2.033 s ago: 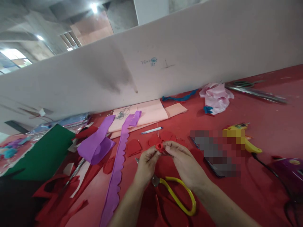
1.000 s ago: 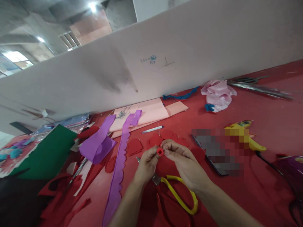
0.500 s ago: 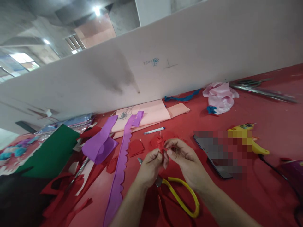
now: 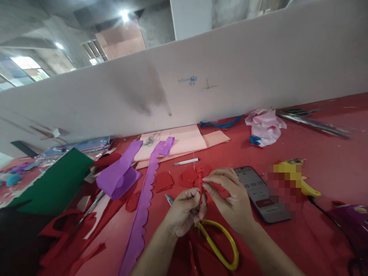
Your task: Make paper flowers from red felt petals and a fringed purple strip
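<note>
Both forearms reach up from the bottom edge and converge over the red counter [image 4: 258, 249]; the left hand [image 4: 184, 212] is turned inward with its fingers curled, thumb and fingers gripping the lower part of a small red piece [image 4: 200, 179]; the right hand [image 4: 234, 197] comes in from the other side, its wrist lower than its knuckles, thumb and forefinger nearly meeting and pinching at the side of the same piece, the other fingers bent loosely behind; the red piece stands roughly upright between the two hands, above the counter, its exact shape partly hidden by the fingers.

Beneath the hands lie scissors with a yellow handle [image 4: 232, 251], the blade tip [image 4: 169, 199] showing beside the left hand; cut red shapes [image 4: 163, 181] rest just beyond, near a white pen [image 4: 186, 162]; a scalloped purple strip [image 4: 142, 214] runs along the left hand's side, its far end over pale pink sheets [image 4: 184, 138]; a phone [image 4: 257, 191] lies beside the right hand, partly pixelated, with a yellow tool [image 4: 309, 187] farther to the right.
</note>
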The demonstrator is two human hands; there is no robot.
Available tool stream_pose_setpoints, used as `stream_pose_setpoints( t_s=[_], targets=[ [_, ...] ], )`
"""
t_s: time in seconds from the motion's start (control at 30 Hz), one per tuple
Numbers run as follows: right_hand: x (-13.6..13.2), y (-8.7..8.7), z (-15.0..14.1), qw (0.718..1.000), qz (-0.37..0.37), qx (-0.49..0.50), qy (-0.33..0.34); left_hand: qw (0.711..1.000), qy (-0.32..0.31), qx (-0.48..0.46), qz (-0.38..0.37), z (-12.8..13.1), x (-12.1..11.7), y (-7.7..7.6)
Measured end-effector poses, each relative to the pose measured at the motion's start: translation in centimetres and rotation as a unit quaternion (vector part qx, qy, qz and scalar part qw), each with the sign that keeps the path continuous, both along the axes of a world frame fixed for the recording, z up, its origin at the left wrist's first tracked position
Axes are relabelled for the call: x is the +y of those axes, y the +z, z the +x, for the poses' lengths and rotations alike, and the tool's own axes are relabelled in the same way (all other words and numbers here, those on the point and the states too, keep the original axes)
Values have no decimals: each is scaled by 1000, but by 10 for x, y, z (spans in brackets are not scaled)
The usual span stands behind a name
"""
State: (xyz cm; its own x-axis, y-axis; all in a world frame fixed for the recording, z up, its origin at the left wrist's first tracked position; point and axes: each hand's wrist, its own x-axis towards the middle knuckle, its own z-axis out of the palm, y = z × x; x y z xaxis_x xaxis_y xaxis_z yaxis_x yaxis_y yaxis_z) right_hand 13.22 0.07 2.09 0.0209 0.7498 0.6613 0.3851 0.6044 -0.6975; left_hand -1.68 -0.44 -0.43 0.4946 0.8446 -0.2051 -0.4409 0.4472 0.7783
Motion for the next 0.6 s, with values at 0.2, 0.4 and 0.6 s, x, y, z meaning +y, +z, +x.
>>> stream_pose_setpoints(
  t_s=[0.2,0.4,0.6],
  targets=[
    [3,-1,3,995,44,-86,-31,997,-2,61,43,0,0,2],
    [4,-1,4,996,16,-83,-42,994,19,97,37,1,1,3],
    [5,-6,10,974,104,-185,-73,993,23,109,41,-1,1,6]
  ],
)
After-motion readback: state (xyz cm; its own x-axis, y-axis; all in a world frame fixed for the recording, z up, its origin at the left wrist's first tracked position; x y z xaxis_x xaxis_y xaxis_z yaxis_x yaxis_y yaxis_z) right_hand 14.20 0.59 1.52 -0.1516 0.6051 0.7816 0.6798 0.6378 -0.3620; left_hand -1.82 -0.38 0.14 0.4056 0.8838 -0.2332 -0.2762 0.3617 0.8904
